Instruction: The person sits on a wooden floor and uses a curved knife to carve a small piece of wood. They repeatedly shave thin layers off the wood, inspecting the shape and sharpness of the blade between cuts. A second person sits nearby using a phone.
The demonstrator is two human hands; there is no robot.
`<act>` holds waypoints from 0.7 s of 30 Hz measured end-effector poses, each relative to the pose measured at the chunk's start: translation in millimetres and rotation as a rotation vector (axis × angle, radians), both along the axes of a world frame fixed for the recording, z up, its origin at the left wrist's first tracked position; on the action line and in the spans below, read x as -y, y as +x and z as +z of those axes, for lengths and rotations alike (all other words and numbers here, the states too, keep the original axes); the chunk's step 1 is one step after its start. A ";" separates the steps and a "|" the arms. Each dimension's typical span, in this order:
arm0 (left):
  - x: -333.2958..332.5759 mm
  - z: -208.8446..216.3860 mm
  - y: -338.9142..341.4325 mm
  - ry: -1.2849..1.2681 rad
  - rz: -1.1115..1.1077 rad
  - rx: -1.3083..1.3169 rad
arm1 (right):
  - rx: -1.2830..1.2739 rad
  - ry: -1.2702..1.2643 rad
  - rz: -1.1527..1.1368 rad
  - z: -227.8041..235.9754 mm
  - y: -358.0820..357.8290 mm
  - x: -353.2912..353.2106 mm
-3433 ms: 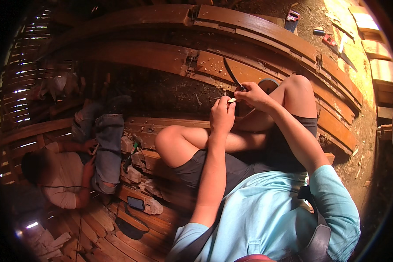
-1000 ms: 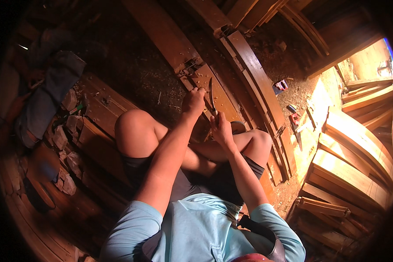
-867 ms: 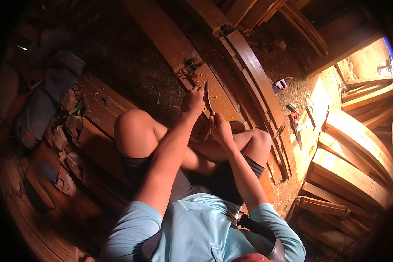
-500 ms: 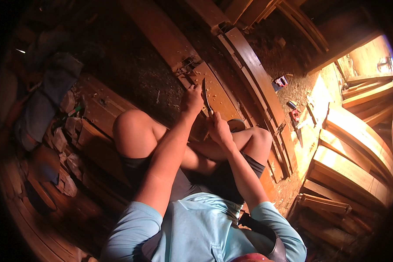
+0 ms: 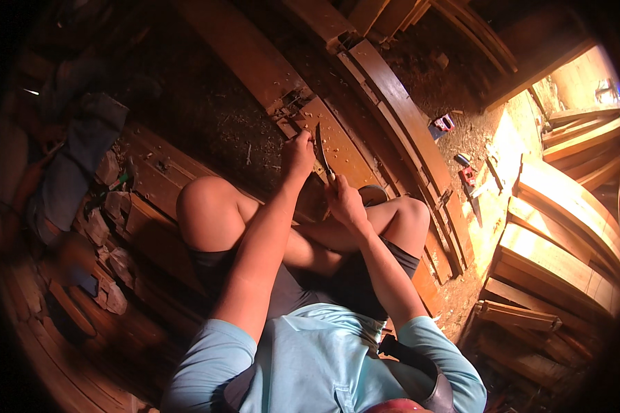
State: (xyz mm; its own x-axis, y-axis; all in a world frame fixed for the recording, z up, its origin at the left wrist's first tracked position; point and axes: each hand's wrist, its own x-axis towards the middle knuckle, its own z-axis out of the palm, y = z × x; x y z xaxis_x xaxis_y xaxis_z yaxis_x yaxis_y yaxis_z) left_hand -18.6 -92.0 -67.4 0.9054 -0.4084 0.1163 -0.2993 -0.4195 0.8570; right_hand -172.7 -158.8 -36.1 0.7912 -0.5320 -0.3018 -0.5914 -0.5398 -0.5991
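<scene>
My right hand [image 5: 347, 199] is wrapped round the pale handle of a knife [image 5: 324, 153]. Its thin, dark, curved blade points away from me, past the fingers of my left hand [image 5: 298, 157]. That hand is closed close beside the blade; a small pale-yellow bit shows below its fingers, but what it grips is too small and dark to make out. Beyond both hands lies a brown wooden plank [image 5: 339, 136] scattered with light shavings. A notched joint [image 5: 293, 102] cut in the wood sits just past my left hand.
Long curved wooden beams [image 5: 399, 96] run beyond my crossed legs. On the ground to the right lie a red-handled saw [image 5: 469, 180] and a red-and-black tool [image 5: 442, 125]. Curved boards [image 5: 558, 258] are stacked in sunlight at right. At left sits another person in jeans [image 5: 89, 162].
The view has shifted slightly. Both hands keep the same hold, the knife staying in my right hand beside my closed left hand.
</scene>
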 end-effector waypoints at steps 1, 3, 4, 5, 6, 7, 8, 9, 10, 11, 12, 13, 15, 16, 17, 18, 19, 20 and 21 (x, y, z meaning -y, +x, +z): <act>0.4 -1.6 -0.2 0.028 0.012 0.024 | 0.017 -0.013 -0.004 -0.7 -0.2 -0.5; 0.3 -8.0 1.2 0.084 0.017 0.062 | 0.072 -0.023 -0.021 2.5 1.0 -2.9; -1.4 -12.9 3.9 0.113 0.011 0.075 | 0.110 -0.020 -0.033 7.4 2.8 -5.3; -2.7 -17.6 5.6 0.142 0.005 0.088 | 0.149 -0.017 -0.044 10.7 4.2 -7.0; -0.7 -14.9 4.5 0.134 -0.007 0.109 | 0.104 -0.036 -0.027 8.1 2.1 -4.5; 0.7 -12.2 3.4 0.126 -0.018 0.130 | 0.060 -0.055 -0.009 4.0 -0.2 -1.5; 2.0 -9.4 2.2 0.118 -0.029 0.151 | 0.015 -0.074 0.009 1.1 -2.5 1.0; 0.4 -8.3 2.3 0.129 -0.023 0.151 | 0.010 -0.060 -0.003 6.5 -0.7 -0.7; -0.7 -7.2 2.2 0.140 -0.017 0.151 | 0.005 -0.046 -0.016 14.4 0.6 -2.8; -1.7 -6.0 2.5 0.151 -0.010 0.150 | 0.000 -0.032 -0.028 18.9 1.7 -4.4; -1.5 -5.4 2.6 0.174 -0.023 0.142 | 0.155 -0.070 -0.044 18.5 1.0 -4.5; -1.2 -4.8 2.8 0.196 -0.036 0.134 | 0.310 -0.107 -0.060 17.5 0.1 -4.2; -0.5 -4.5 3.1 0.201 -0.052 0.116 | 0.541 -0.169 -0.085 19.4 -3.0 -4.1; -0.1 -4.7 3.3 0.185 -0.056 0.105 | 0.531 -0.161 -0.085 18.8 -3.8 -3.5; 0.4 -5.0 2.8 0.168 -0.059 0.094 | 0.520 -0.153 -0.086 17.3 -4.3 -3.0; 0.6 -2.8 1.7 0.189 -0.046 0.076 | 0.512 -0.144 -0.090 15.8 -4.3 -2.7; 0.2 -0.6 -0.1 0.210 -0.032 0.058 | 0.354 -0.165 -0.086 15.5 -3.4 -4.2; 0.3 1.7 -1.1 0.232 -0.018 0.040 | 0.185 -0.156 -0.025 12.9 -4.2 -1.8; -1.3 1.3 1.9 0.200 -0.020 0.074 | 0.018 -0.146 0.037 11.6 -2.9 0.5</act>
